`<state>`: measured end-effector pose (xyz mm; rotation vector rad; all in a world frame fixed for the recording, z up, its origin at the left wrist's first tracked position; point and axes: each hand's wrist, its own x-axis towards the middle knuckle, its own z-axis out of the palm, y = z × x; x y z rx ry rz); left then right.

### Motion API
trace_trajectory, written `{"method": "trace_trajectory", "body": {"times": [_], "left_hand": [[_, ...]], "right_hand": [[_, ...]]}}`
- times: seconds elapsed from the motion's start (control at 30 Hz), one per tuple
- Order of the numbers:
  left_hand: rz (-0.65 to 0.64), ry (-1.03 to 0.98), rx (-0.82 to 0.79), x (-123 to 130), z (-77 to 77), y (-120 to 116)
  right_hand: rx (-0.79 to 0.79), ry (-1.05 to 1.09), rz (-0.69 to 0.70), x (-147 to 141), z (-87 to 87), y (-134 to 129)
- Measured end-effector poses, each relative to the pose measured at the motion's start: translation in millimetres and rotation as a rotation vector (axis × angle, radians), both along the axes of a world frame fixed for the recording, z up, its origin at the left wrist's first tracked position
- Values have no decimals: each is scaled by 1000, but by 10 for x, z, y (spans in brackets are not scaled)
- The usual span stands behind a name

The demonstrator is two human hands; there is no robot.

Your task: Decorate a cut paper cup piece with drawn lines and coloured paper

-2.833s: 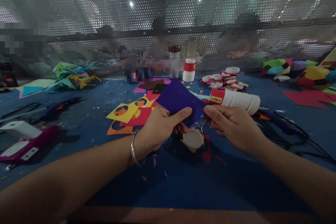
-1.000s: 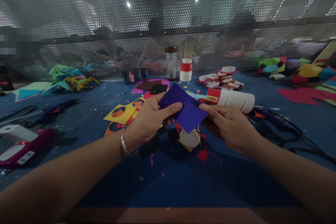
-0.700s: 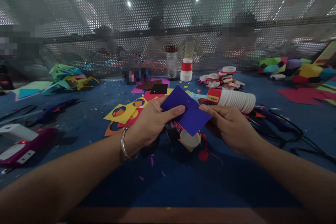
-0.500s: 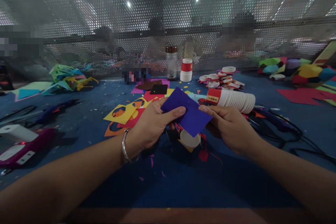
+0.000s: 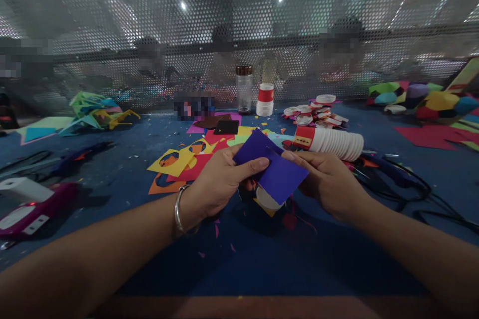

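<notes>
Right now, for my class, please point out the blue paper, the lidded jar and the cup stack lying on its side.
Blue paper [image 5: 281, 173]: head view, middle of its face.
Lidded jar [image 5: 244, 92]: head view, clear body.
Cup stack [image 5: 330, 140]: head view, white ribbed side.

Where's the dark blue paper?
The dark blue paper is just right of centre in the head view, in the left hand, with the right hand at its edge.

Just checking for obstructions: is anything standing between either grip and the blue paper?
Nothing visible. The left grip touches the blue paper directly, and the right grip meets its far edge. What lies hidden beneath, I can't tell.
</notes>
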<state>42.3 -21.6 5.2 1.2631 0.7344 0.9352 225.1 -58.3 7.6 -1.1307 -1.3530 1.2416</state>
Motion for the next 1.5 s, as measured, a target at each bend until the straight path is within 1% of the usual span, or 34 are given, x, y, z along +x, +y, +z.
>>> {"method": "trace_trajectory", "body": {"times": [0.23,0.37,0.57,0.8,1.03,1.2,1.33,1.4,1.5], "left_hand": [[25,-83,-14,43,-45,-5],[-10,-29,25,16,-74,19],[-49,1,88,12,-41,-22],[-120,63,110,-17,-13,4],[-225,53,36,-10,-2,-22],[-256,27,-17,12,-20,-37],[-292,17,-62,6,-37,-25],[-321,11,-103,-4,-32,-17],[-384,8,-144,-20,-15,-3]], "right_hand": [[-17,-28,-34,-5,7,-1],[8,-39,-4,7,3,-5],[114,-169,-11,70,-20,-2],[103,-209,23,95,-43,13],[120,-312,20,76,2,-14],[108,-301,22,51,25,-29],[64,-211,58,29,27,-30],[46,-181,74,24,19,-30],[45,-197,75,26,2,-28]]}}
